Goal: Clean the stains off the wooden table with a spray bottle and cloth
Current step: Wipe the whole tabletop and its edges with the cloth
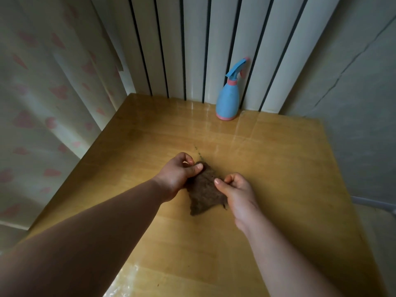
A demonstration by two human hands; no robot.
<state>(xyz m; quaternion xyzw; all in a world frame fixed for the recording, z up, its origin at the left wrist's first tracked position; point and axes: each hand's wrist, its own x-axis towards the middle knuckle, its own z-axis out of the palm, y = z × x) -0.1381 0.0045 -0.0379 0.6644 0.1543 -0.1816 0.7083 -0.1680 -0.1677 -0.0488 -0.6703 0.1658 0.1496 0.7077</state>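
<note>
Both left grip and right grip pinch the cloth, probably folding it for wiping; spray bottle parked far.

You will find nothing to read here: no text, brand, number or sign can be made out on anything in view. Even the spray bottle shows you only a plain blue body with pink trim, with no legible label.
</note>
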